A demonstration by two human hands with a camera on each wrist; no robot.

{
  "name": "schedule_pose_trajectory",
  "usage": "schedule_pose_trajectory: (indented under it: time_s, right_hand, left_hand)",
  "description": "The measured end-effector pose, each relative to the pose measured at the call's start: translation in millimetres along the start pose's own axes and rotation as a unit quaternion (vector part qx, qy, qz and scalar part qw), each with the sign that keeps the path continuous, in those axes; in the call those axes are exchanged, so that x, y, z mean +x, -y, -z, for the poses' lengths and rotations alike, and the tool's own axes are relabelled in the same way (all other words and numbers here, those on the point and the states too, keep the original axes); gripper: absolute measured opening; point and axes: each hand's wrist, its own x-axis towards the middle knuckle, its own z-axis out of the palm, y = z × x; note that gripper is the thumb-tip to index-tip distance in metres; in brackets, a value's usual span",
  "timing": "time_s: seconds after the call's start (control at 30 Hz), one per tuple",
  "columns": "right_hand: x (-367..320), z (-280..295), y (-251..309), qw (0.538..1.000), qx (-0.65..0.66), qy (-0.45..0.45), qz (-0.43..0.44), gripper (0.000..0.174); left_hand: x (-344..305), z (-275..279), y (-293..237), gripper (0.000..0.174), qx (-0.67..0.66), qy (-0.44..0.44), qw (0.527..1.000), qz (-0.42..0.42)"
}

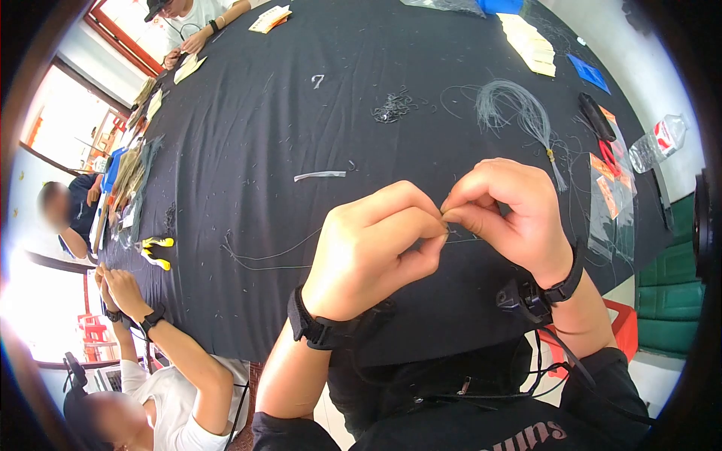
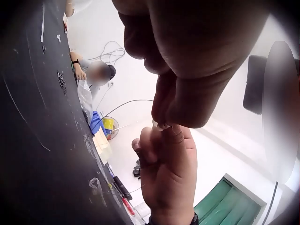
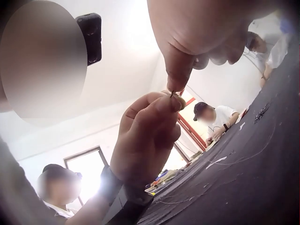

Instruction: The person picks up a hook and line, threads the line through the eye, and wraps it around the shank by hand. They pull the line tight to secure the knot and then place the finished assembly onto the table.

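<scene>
My left hand point(image 1: 368, 240) and right hand point(image 1: 511, 207) meet fingertip to fingertip over the near part of the black-covered table. Both pinch a thin clear fishing line point(image 1: 278, 267), whose loose end trails left across the cloth. A tiny dark metal piece point(image 3: 172, 94) pokes out between the fingertips in the right wrist view; most of it is hidden, and I cannot tell its kind. Beyond the hands lie a pile of small dark fish hooks point(image 1: 392, 107) and a looped bundle of clear line point(image 1: 508, 105), tied with a yellow band.
A clear strip point(image 1: 320, 176) and one loose hook point(image 1: 351, 165) lie ahead of my hands. Yellow-handled pliers point(image 1: 156, 252) are at left, near another person's hands point(image 1: 124, 292). Red-handled scissors point(image 1: 608, 156), plastic packets point(image 1: 611, 214) and a bottle point(image 1: 657, 143) are at right.
</scene>
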Motion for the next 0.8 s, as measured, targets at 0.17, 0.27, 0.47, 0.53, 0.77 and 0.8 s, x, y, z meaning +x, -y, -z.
schedule_pose_trajectory:
  time_s: [0.17, 0.27, 0.47, 0.53, 0.77, 0.8]
  right_hand:
    - [-1.0, -0.2, -0.4, 1.0, 0.017, -0.011, -0.021, 0.01]
    - [-2.0, -1.1, -1.4, 0.999, 0.025, -0.012, -0.033, 0.01]
    - [-4.4, -4.0, 2.0, 0.997, 0.03, -0.014, -0.076, 0.009]
    - [-4.8, -6.0, 3.6, 0.996, 0.039, -0.006, -0.076, 0.009]
    - [-2.5, -9.9, 6.4, 0.999, -0.04, 0.012, 0.017, 0.013]
    - [-1.4, -8.8, 4.6, 0.997, -0.058, 0.017, 0.043, 0.014]
  left_hand:
    - [1.6, 0.7, 0.0, 0.017, -0.023, -0.026, 0.999, -0.006]
    - [1.8, 0.6, -0.1, 0.016, -0.02, -0.048, 0.999, -0.005]
    - [3.1, 1.9, -1.1, 0.015, 0.03, -0.093, 0.995, -0.008]
    - [3.2, 1.3, -0.3, 0.015, 0.046, -0.108, 0.993, -0.003]
    - [2.0, -3.6, 5.5, 0.015, 0.076, -0.093, 0.993, 0.02]
    - [1.4, -4.2, 6.6, 0.015, 0.076, -0.085, 0.993, 0.028]
